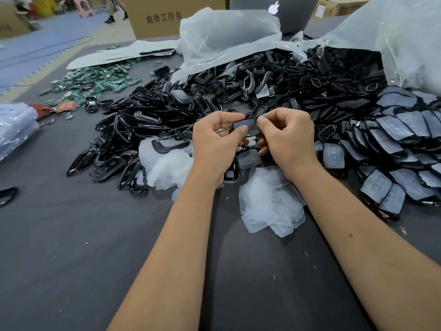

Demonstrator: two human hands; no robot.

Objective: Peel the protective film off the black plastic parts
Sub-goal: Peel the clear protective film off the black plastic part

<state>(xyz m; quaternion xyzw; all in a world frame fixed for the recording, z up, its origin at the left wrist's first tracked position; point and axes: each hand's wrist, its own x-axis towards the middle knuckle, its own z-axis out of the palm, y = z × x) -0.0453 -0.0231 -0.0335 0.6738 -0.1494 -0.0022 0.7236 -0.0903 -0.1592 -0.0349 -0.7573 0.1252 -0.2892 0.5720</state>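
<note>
A small glossy black plastic part [249,128] is held up between both hands over the table's middle. My left hand [214,144] grips its left side, thumb on the face. My right hand [286,139] pinches the part's upper right edge between thumb and forefinger. Whether film is still on it I cannot tell. Filmed black parts [401,149] lie stacked in rows at the right. Peeled translucent film pieces [272,211] are heaped under my wrists, with more film [167,163] to the left.
A big pile of black frames [181,111] spills from plastic bags [229,37] at the back. Green circuit boards [95,82] lie at the far left, a bag of clear pieces [14,125] at the left edge, a laptop [286,13] and cardboard box [157,17] behind.
</note>
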